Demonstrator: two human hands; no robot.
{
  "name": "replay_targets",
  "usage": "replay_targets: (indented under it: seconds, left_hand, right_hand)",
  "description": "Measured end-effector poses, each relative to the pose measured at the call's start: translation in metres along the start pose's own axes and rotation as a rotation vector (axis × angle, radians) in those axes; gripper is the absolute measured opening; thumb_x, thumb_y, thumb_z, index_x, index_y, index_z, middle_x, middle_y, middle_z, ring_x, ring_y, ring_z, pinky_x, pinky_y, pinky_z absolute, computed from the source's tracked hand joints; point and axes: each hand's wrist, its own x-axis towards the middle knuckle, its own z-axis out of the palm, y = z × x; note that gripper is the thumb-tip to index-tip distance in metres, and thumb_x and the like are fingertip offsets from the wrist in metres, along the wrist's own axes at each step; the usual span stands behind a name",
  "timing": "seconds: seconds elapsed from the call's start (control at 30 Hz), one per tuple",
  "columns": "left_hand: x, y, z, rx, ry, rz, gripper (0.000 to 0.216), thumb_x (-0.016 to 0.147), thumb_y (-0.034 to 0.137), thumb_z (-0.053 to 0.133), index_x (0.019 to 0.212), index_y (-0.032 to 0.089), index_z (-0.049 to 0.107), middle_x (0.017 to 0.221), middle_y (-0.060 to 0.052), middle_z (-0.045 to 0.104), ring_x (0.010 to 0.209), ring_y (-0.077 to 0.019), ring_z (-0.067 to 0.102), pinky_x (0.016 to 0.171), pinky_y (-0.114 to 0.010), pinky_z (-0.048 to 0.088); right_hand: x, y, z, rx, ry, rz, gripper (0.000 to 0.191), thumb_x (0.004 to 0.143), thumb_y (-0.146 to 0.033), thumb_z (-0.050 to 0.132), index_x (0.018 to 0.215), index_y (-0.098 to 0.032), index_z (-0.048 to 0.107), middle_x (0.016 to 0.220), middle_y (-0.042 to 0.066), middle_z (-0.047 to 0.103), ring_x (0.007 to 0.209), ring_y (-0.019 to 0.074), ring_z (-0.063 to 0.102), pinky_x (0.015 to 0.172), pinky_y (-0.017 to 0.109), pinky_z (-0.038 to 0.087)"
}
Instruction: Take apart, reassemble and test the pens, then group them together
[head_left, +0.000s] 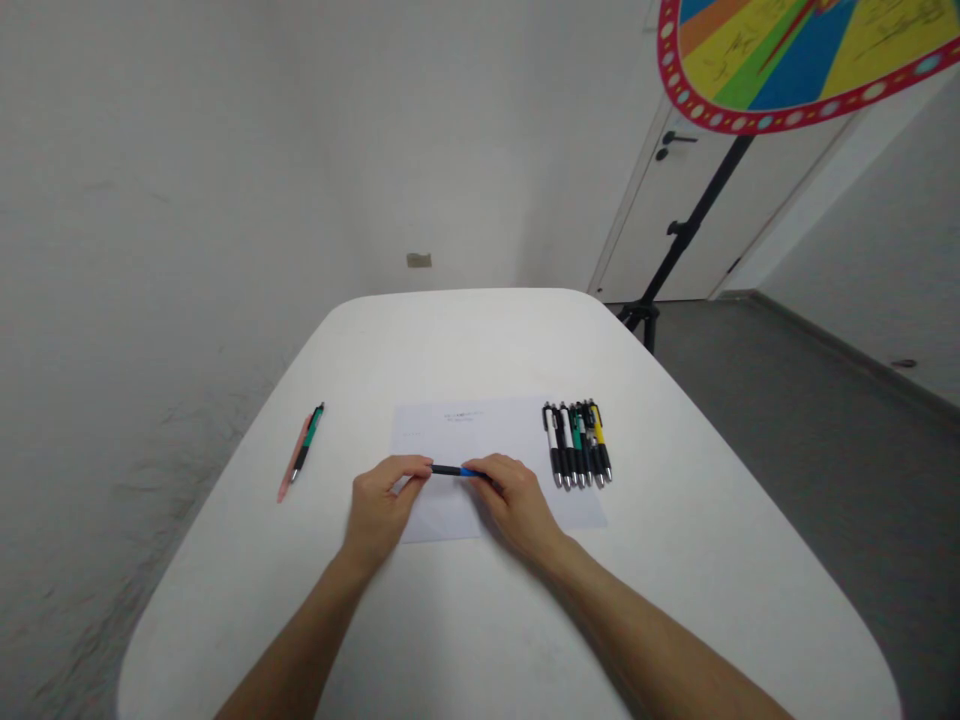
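Item: my left hand [380, 505] and right hand [516, 505], both pinched shut on one slim black-and-blue plastic pen [455, 470], held level just above the white paper sheet [480, 430] on the white counter [675, 560]. Risk: uneven pull could pop it loose. Beyond: row of clip pens [576, 444]; green pen [308, 439] left.

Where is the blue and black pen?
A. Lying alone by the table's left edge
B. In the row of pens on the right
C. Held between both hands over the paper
C: the left hand and right hand pinch the blue and black pen by its ends above the paper.
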Motion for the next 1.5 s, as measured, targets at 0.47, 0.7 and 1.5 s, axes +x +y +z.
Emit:
replay_targets:
  seconds: [0.47,0.7,1.5]
  left_hand:
    - [0.0003,0.0021,0.0026,0.016,-0.026,-0.088,0.019,0.075,0.033,0.066,0.088,0.021,0.074,0.085,-0.005,0.076,0.08,-0.0207,0.07,0.071,-0.03,0.056]
    - [-0.0004,-0.0002,0.0027,0.007,-0.047,-0.091,0.02,0.076,0.032,0.066,0.091,0.021,0.073,0.089,-0.005,0.076,0.082,-0.0204,0.07,0.075,-0.032,0.057]
    - [0.0034,0.0056,0.002,0.037,-0.136,-0.167,0.025,0.08,0.042,0.056,0.074,0.02,0.066,0.068,-0.001,0.067,0.064,-0.0166,0.058,0.06,-0.027,0.044]
  right_hand:
    - [0.0012,-0.0015,-0.0009,0.041,-0.017,0.012,0.019,0.091,-0.018,0.056,0.099,-0.024,0.071,0.09,0.004,0.075,0.083,0.0192,0.067,0.079,0.035,0.05]
    - [0.0014,-0.0024,-0.0008,0.032,-0.02,0.01,0.017,0.09,-0.016,0.058,0.099,-0.023,0.071,0.09,0.005,0.075,0.083,0.0192,0.067,0.079,0.034,0.05]
    - [0.0003,-0.0011,-0.0012,0.031,-0.001,0.016,0.017,0.092,-0.02,0.057,0.097,-0.024,0.072,0.088,0.004,0.074,0.082,0.0197,0.066,0.078,0.035,0.049]
